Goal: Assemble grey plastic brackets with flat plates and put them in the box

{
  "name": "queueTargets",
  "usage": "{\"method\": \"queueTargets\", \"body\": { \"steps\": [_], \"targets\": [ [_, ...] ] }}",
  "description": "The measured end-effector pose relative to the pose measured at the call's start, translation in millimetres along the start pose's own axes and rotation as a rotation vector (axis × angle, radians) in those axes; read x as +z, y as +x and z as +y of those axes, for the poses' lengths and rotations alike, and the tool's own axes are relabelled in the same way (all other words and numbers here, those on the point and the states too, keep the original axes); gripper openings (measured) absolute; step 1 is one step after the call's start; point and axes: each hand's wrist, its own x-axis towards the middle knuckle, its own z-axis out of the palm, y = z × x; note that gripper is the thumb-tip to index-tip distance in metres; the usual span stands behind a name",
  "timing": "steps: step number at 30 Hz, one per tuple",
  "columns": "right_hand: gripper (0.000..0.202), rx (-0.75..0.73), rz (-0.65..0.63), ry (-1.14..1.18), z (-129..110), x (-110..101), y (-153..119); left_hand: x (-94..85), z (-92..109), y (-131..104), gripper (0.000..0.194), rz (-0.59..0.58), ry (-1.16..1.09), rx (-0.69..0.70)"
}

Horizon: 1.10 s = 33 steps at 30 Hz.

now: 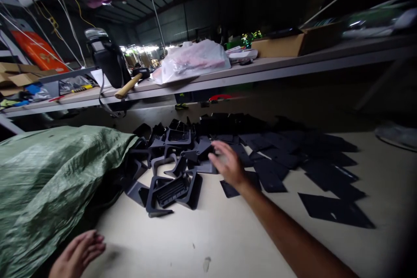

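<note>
At the left we see the green sack (61, 173) slumped on the bench (156, 245), and in front of it our left hand (78, 252), its fingers loosely bent with nothing that we can make out between them; blur hides the tips. Next come the black frames (172, 191), heaped in mid-bench beside the sack. We see none joined to another part and none lifted, so we judge the handling of this heap to be at the reaching stage, with all the visible pieces left. They point every way; the nearest one's slatted face has its long axis slanting from lower left to upper right. Over the heap's right edge hangs our right hand (228, 163), fingers spread and empty; whether they touch a frame we cannot tell. Farther right lie the flat black plates (270, 173), loose and overlapping, the nearest with its long axis slanting from upper left to lower right.
</note>
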Motion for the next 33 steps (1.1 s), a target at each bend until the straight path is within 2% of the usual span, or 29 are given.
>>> {"method": "queueTargets", "body": {
  "steps": [1, 3, 5, 9, 12, 17, 21, 27, 33],
  "targets": [
    [0.051, 0.046, 0.027, -0.005, 9, -1, 23, 8.0, -7, -14, 0.049, -0.037, -0.022, -0.036],
    [0.048, 0.153, 0.011, -0.012, 26, 6, 56, 26.6, -19, -38, 0.057, -0.134, -0.022, -0.093],
    [0.042, 0.228, -0.041, -0.021, 39, 21, 68, 47.8, -25, -58, 0.065, -0.212, -0.002, -0.104],
    [0.043, 0.28, -0.158, 0.008, 48, 55, 50, 85.4, -29, -83, 0.065, -0.239, 0.012, -0.007],
    [0.053, 0.283, -0.209, 0.065, 46, 67, 32, 100.9, -26, -86, 0.062, -0.257, 0.112, 0.088],
    [0.054, 0.294, -0.342, 0.147, 38, 63, 19, 110.5, -31, -76, 0.055, -0.265, 0.304, 0.247],
    [0.062, 0.271, -0.471, 0.16, 31, 62, 7, 110.2, -40, -72, 0.052, -0.281, 0.385, 0.241],
    [0.072, 0.205, -0.427, 0.053, 22, 76, -17, 108.2, -39, -75, 0.049, -0.275, 0.376, 0.26],
    [0.095, 0.037, -0.431, -0.082, -8, 93, -64, 110.4, -41, -74, 0.053, -0.256, 0.268, 0.211]
  ]
}}
